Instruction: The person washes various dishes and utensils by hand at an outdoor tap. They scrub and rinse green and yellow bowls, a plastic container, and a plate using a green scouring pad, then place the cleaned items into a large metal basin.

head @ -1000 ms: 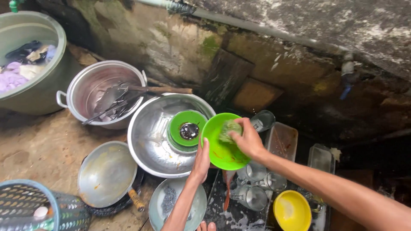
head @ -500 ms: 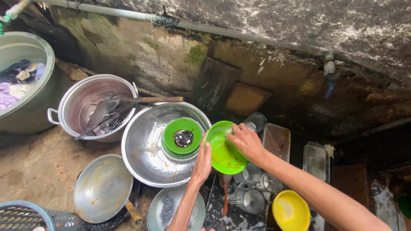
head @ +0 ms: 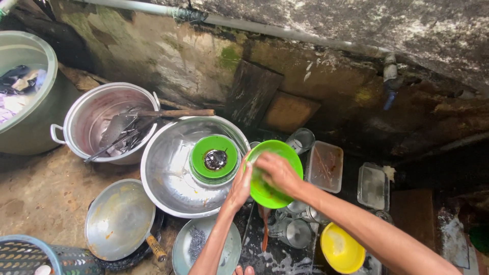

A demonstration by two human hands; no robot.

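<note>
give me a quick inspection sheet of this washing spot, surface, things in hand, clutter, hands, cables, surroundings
surface: bare stained ground, wet and sudsy by the glasses.
job's things: green plate held tilted over the glasses; the large steel basin beside it holds stacked green dishes.
clutter: steel pot of utensils, pan lid, small bowl with a scrubber, yellow bowl, two clear boxes, mesh basket, tub of laundry.
hands: left hand grips the plate's edge; right hand presses on its face, whatever it holds is hidden.
cables: nothing seen.
surroundings: mossy stained wall, pipe along the top with a tap.
</note>
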